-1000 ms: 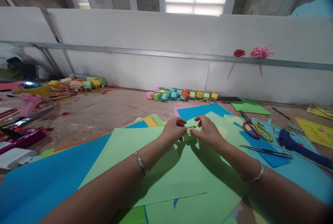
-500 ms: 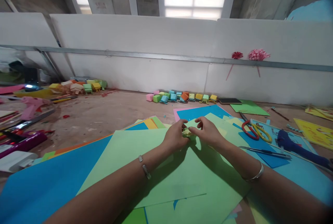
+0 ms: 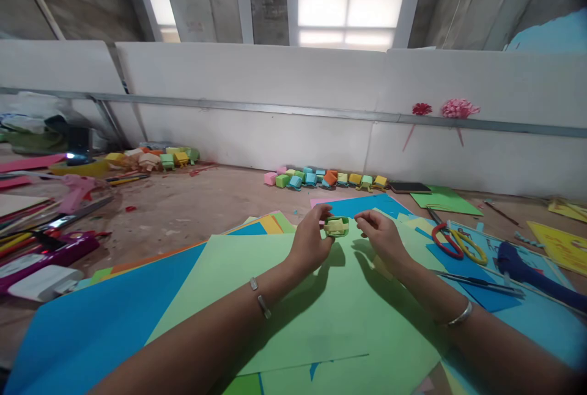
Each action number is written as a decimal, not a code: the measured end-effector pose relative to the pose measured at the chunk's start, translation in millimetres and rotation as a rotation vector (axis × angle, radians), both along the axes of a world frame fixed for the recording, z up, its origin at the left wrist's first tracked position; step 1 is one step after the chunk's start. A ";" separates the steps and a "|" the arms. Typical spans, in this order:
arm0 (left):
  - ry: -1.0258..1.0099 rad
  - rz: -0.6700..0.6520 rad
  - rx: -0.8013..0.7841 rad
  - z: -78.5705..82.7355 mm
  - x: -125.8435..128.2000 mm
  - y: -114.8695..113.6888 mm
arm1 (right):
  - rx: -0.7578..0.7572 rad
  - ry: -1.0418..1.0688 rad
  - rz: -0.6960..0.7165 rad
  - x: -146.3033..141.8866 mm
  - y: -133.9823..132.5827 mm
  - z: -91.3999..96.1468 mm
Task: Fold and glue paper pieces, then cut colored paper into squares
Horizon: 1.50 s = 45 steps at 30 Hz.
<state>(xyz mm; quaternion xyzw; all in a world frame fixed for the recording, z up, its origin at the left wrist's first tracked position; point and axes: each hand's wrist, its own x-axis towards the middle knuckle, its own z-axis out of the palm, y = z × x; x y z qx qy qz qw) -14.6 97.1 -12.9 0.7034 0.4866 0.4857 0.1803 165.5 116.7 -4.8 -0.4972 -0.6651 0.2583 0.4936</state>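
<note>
A small green paper piece (image 3: 347, 227), shaped like a shallow open box with paler yellow-green paper inside, is pinched between the thumb and fingers of my left hand (image 3: 309, 237). It is held above the light green sheets (image 3: 275, 297). My right hand (image 3: 381, 236) is just to the right of the piece, apart from it, with its fingers curled in towards the thumb. Whether anything small is between those fingertips, I cannot make out. Both hands cast shadows on the sheets below.
Several small coloured paper figures (image 3: 330, 178) line the back wall; more lie in a heap (image 3: 167, 161) at left. Scissors (image 3: 447, 242), tweezers (image 3: 479, 284) and a dark blue glue gun (image 3: 527, 269) lie at right. A pink glue gun (image 3: 76, 190) and a purple tool (image 3: 50, 257) lie at left.
My right hand has drawn away from the green paper piece to the right. The piece now faces me more openly in my left hand. The camera view has tilted up slightly.
</note>
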 end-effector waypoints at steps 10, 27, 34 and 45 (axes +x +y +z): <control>0.169 0.009 0.206 2.5 0.2 -9.3 | 0.152 0.036 0.033 -12.3 -19.8 8.1; 0.279 0.003 0.375 2.1 0.1 -12.0 | 0.262 -0.050 0.047 -12.0 -23.8 15.3; 0.308 -0.001 0.376 0.8 -0.3 -11.9 | 0.423 -0.211 0.075 -11.4 -26.6 16.5; 0.317 -0.009 0.360 1.2 0.0 -11.4 | 0.564 -0.356 0.145 -9.7 -28.9 20.7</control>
